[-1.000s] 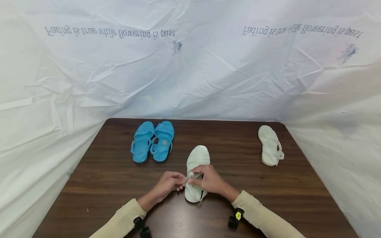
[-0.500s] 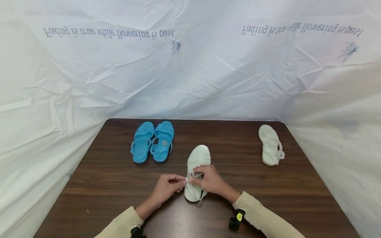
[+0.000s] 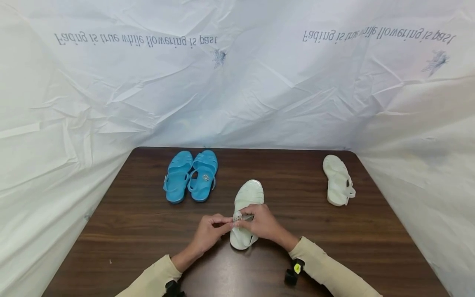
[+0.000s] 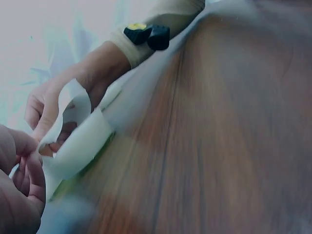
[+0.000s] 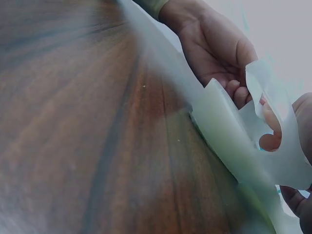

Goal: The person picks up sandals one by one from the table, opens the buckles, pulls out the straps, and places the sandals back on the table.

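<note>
A white sandal (image 3: 249,192) lies on the table in front of me, toe pointing away. My left hand (image 3: 209,233) pinches the end of its ankle strap between thumb and index finger at the sandal's left side. From the right, my right hand (image 3: 263,222) holds the strap near its buckle (image 3: 237,216) with thumb and forefinger. Up close in the left wrist view, the strap (image 4: 73,100) arches above the sandal's heel (image 4: 83,148). The right wrist view shows the same strap (image 5: 280,97) between both hands. Fingers partly cover the buckle, so its fastening is unclear.
Two blue sandals (image 3: 202,175) lie side by side at the table's back left. Another white sandal (image 3: 337,181) rests at the back right. Dark wood tabletop (image 3: 289,177) surrounds them, and a white printed sheet (image 3: 237,90) hangs behind and along the sides.
My left fingers have shifted slightly at the strap, the thumb and index now straighter against it. The right hand keeps its hold, and the sandal has barely moved.
</note>
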`<state>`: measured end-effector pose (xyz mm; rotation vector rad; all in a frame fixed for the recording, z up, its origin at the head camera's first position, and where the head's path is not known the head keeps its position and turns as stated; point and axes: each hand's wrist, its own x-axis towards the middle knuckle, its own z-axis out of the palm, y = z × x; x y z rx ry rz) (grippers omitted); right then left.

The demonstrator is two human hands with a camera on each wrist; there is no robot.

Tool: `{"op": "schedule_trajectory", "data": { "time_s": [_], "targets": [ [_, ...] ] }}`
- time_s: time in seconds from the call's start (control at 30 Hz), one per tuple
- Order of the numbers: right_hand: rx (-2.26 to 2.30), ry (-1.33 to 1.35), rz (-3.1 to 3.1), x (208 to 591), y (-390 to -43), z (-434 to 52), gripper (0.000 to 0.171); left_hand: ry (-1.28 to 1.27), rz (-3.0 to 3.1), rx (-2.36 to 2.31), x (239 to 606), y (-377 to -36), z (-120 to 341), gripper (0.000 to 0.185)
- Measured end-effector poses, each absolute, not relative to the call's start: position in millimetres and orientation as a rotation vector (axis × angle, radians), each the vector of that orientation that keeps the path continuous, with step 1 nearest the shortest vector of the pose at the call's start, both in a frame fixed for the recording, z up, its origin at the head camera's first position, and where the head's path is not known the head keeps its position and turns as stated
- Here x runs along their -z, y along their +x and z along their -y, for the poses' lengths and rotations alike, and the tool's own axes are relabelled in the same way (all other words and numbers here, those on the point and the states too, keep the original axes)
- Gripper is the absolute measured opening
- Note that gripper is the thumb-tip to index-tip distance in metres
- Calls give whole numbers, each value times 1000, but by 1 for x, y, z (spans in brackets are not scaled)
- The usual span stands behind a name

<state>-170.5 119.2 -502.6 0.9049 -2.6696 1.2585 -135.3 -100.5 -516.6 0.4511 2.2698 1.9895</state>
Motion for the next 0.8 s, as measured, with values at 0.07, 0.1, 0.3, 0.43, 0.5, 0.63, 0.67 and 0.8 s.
{"op": "schedule_trajectory", "data": {
  "time_s": [0.07,0.1,0.3,0.43,0.5,0.63,0.67,0.8],
  "targets": [
    [-1269,909,2672,503,-170,-119,25,476,-2250,-1995,518,-137,102,21],
    [-1286,910,2675,503,-170,-120,25,482,-2233,-1998,519,-137,102,21],
    [-1377,912,2673,501,-169,-121,24,412,-2057,-2030,522,-141,105,26],
    [-1386,905,2692,500,-169,-122,24,276,-1921,-2068,521,-143,103,29],
    [-1389,903,2701,501,-169,-122,24,236,-1930,-2061,521,-144,101,29],
    [-1415,898,2706,503,-170,-123,25,323,-2080,-2026,518,-146,97,26],
    [-1417,899,2710,503,-170,-124,25,366,-2128,-2016,518,-146,97,25],
    [-1418,911,2712,503,-170,-125,25,503,-2256,-1978,517,-147,97,21]
  ]
}}
